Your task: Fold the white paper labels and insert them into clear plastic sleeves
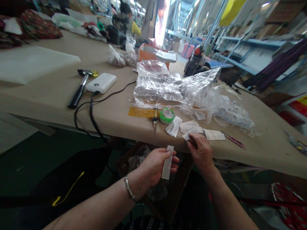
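Note:
My left hand [157,166], with a metal bracelet at the wrist, is closed on a flat white strip [167,166] below the table edge, the thumb pressing it against the fingers. At the front edge of the table, my right hand [200,150] has its thumb and fingertips closed on another whitish strip [194,130]; the exact grip is partly hidden. Several more strips lie around it: a fanned stack [174,126] to the left and a flat cream strip [214,134] to the right. Beside the stack sits a small green round container [167,115].
A thin pointed metal tool [154,124] lies by amber tape [141,112]. Crumpled clear plastic bags [163,88] cover the middle. A hammer [81,89], a white power bank [101,83] with cable, and pink tweezers [233,140] also lie on the table [115,119]. A box [183,188] stands below.

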`<move>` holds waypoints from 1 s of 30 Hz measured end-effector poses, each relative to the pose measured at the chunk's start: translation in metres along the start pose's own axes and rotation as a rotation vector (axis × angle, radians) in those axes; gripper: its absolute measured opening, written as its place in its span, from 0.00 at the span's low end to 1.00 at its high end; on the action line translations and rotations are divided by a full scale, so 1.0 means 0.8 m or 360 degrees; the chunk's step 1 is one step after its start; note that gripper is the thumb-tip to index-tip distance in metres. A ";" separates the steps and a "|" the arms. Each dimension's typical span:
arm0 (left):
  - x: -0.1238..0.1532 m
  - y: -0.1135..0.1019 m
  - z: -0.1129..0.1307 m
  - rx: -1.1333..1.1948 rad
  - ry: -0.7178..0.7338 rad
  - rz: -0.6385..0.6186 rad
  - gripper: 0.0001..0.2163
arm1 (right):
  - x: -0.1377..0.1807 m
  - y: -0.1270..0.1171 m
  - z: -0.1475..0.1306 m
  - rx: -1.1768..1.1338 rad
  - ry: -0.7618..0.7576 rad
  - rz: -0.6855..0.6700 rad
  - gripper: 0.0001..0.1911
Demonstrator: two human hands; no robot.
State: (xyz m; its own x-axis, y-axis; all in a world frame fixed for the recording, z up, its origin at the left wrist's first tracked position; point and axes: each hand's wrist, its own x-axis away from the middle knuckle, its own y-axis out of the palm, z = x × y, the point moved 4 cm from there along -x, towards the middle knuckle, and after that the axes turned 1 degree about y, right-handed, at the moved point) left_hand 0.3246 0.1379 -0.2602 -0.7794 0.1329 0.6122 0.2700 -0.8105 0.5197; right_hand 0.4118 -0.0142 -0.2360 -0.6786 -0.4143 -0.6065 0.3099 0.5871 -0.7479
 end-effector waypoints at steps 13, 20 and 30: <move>-0.001 -0.003 -0.006 -0.0035 -0.0003 0.0020 0.05 | 0.004 -0.014 -0.006 -0.0330 0.0032 0.0233 0.06; 0.005 0.008 0.002 0.0348 0.0113 -0.0216 0.06 | 0.041 -0.016 -0.099 -0.0735 -0.0471 -0.0165 0.10; 0.004 0.004 -0.005 0.0361 0.0140 -0.0295 0.06 | 0.051 -0.010 -0.112 -0.0663 -0.0592 -0.0269 0.10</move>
State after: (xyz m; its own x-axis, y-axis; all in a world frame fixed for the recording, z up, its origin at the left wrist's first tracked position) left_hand 0.3209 0.1336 -0.2595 -0.8706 0.2087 0.4455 0.2299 -0.6279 0.7436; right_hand 0.3216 0.0263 -0.2305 -0.3928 -0.6984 -0.5982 -0.1216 0.6843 -0.7190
